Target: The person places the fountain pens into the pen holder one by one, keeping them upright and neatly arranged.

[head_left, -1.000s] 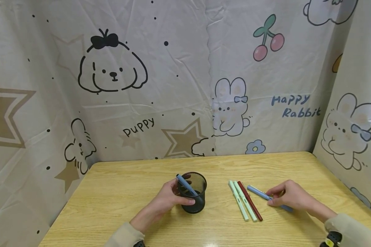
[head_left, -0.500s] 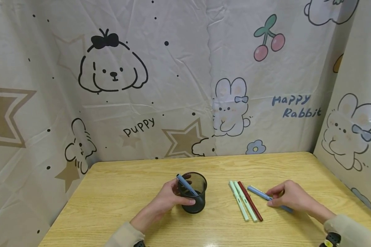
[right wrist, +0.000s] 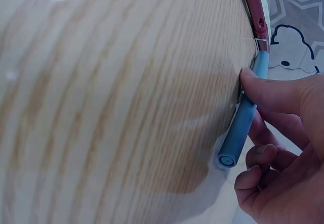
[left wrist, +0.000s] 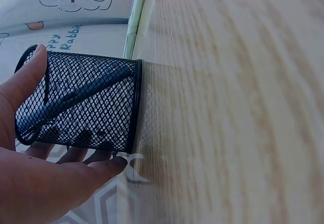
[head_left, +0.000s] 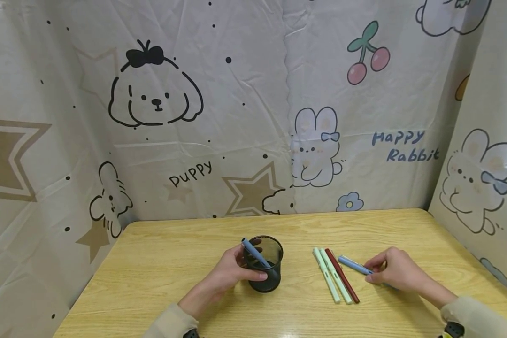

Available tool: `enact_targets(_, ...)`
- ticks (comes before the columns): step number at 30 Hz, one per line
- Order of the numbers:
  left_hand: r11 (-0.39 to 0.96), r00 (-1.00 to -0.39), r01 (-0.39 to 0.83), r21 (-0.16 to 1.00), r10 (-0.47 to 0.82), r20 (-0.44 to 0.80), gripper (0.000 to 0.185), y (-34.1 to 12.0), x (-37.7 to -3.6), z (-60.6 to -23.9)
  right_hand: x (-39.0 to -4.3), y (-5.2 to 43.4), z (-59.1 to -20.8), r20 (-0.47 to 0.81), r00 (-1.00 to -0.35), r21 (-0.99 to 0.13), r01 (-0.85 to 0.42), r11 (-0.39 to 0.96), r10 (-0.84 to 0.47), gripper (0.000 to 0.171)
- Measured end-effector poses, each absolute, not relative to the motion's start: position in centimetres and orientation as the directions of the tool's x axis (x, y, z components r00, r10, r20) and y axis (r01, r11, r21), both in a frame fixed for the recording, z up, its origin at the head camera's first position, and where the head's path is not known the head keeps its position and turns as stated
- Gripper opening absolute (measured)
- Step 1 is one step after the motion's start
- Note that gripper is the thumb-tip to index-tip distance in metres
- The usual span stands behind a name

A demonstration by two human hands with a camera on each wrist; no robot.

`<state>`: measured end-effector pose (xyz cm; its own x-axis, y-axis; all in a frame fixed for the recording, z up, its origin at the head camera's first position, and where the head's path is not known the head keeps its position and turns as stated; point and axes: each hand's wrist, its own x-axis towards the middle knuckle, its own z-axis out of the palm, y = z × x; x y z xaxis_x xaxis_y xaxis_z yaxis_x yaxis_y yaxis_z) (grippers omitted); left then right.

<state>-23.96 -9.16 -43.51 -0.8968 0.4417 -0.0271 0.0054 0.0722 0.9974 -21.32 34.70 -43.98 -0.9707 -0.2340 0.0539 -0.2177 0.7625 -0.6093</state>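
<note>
My left hand [head_left: 232, 272] [left wrist: 35, 163] grips a black mesh pen cup [head_left: 265, 264] [left wrist: 83, 102] that stands on the wooden table [head_left: 173, 272]. A blue pen [head_left: 253, 251] [left wrist: 86, 90] leans inside the cup. To the right lie two pale green pens [head_left: 330, 277] and a dark red pen [head_left: 342, 277] [right wrist: 255, 11] side by side. My right hand [head_left: 395, 272] [right wrist: 283, 133] pinches another blue pen [head_left: 355, 266] [right wrist: 242, 125] just right of them, with the thumb on its barrel; it still lies at the table.
Cartoon-printed cloth [head_left: 236, 108] hangs behind the table and along the right side [head_left: 481, 178]. Bare wood [head_left: 160, 244] stretches to the left of the cup and along the back edge.
My right hand has drawn in slightly on the blue pen and now covers its near end. The left hand and the cup have not moved.
</note>
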Motion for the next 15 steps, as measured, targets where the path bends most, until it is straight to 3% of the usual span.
enact_targets(15, 0.071, -0.897, 0.014, 0.997, 0.441, -0.019, 0.084, -9.16, -23.93, -43.47, -21.37, 34.3, -43.85, 0.06, -0.974, -0.557, -0.213, 0.803, -0.217, 0.019)
